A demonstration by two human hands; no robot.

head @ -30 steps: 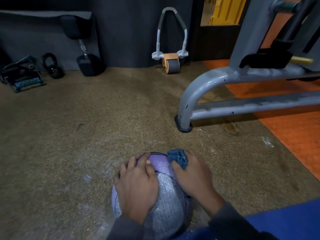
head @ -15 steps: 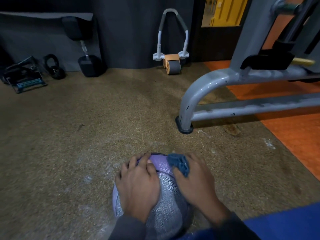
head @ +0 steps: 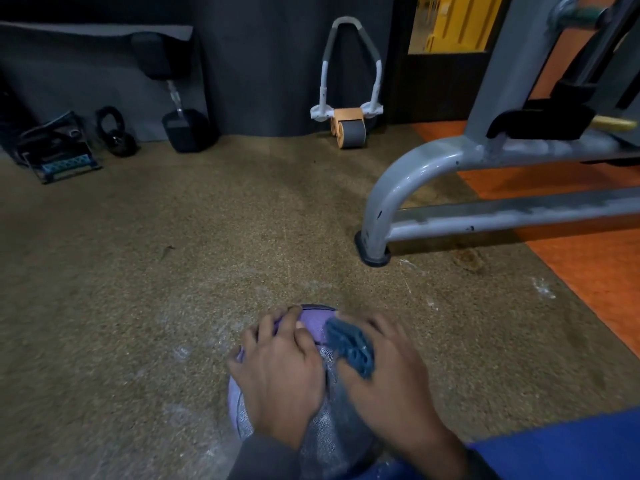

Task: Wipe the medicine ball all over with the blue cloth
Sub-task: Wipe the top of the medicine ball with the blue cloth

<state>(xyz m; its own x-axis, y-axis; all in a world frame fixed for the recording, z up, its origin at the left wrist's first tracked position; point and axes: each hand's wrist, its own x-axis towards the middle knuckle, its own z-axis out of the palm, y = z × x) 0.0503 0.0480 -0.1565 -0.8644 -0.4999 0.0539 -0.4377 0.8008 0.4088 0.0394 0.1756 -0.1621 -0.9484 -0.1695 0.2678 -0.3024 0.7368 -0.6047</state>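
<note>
A purple and grey medicine ball point(head: 320, 329) sits on the brown speckled floor at the bottom centre. My left hand point(head: 282, 372) lies spread over the ball's top left, fingers draped over its far side. My right hand point(head: 391, 379) grips a bunched blue cloth point(head: 351, 344) and presses it against the ball's upper right. Both hands cover much of the ball; its underside is hidden.
A grey steel machine frame point(head: 391, 188) stands on the floor to the right, on orange flooring point(head: 588, 258). An ab roller point(head: 348, 129), a dumbbell point(head: 183, 129), a kettlebell point(head: 116, 133) and a small rack point(head: 57, 157) line the dark back wall. A blue mat point(head: 561, 445) lies bottom right.
My right hand has slid the blue cloth a little down and toward me over the ball's upper right. My left hand stays on the ball.
</note>
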